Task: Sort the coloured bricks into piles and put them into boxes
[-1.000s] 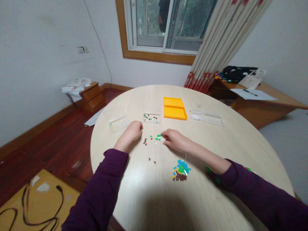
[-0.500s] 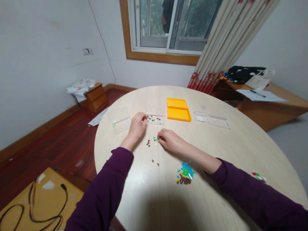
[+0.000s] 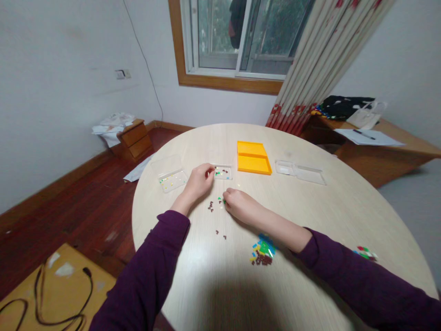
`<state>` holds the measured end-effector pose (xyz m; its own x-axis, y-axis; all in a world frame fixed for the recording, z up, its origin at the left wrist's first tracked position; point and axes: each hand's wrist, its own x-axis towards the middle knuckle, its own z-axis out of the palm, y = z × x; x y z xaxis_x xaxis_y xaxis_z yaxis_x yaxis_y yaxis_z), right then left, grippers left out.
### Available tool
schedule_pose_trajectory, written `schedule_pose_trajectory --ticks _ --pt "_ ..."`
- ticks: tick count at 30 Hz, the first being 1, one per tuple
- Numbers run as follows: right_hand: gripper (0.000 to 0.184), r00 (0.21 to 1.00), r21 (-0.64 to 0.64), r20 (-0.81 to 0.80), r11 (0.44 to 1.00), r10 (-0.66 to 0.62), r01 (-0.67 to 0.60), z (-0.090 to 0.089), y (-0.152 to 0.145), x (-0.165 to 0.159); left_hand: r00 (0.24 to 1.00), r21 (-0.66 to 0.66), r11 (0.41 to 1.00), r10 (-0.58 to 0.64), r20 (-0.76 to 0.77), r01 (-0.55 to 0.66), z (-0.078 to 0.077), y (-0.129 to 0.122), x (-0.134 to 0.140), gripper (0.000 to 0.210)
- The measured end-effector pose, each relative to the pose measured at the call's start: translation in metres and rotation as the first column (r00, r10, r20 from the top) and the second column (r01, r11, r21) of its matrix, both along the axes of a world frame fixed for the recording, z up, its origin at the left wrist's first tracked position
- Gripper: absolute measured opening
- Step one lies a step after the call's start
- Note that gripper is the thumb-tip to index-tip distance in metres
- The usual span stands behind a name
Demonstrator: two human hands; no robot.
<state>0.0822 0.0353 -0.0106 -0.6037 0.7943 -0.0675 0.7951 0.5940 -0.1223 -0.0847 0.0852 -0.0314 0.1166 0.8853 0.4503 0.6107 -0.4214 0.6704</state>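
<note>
My left hand (image 3: 200,180) is pinched at the left end of a small clear plastic box (image 3: 230,177), its thumb and forefinger over the rim. What the pinch holds, if anything, is too small to make out. The box has brown, green and blue bits inside. My right hand (image 3: 239,205) rests low on the table, fingertips closed at a small green piece (image 3: 224,201) that they partly cover. Left of those fingertips lie several small brown pieces (image 3: 211,206). Two more brown pieces (image 3: 221,235) sit nearer to me.
A pile of blue, green, yellow and brown pieces (image 3: 263,250) lies below my right forearm. An open yellow case (image 3: 254,164) stands at the back, with clear boxes left (image 3: 172,181) and right (image 3: 310,174). More coloured pieces (image 3: 365,253) lie far right on the round table (image 3: 292,294).
My left hand has shifted slightly right, so its fingertips now reach over the box's left end. My right fingertips have closed in at the green piece. The view has shifted a little.
</note>
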Motion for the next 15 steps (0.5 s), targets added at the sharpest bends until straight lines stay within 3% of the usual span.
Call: schedule_pose_trajectory --ticks 4,8,11,15 --pt "0.018 0.989 -0.077 -0.147 0.997 -0.028 0.017 0.004 0.010 0.006 0.993 -0.187 0.976 -0.112 0.023 0.115 0.014 -0.013 -0.014 0.013" --pt "0.015 0.960 -0.128 -0.256 0.988 -0.113 0.082 0.020 0.029 0.011 0.978 -0.344 0.918 -0.211 -0.008 0.195 0.022 -0.021 -0.023 0.013" --pt "0.014 0.929 -0.075 -0.330 0.986 -0.166 0.149 0.038 0.048 0.011 0.967 -0.449 0.867 -0.254 -0.022 0.218 0.022 -0.021 -0.027 0.011" --pt "0.017 0.915 0.059 -0.380 0.983 -0.136 0.171 0.053 0.074 0.001 0.964 -0.569 0.790 -0.264 0.023 0.230 0.020 -0.018 -0.031 0.008"
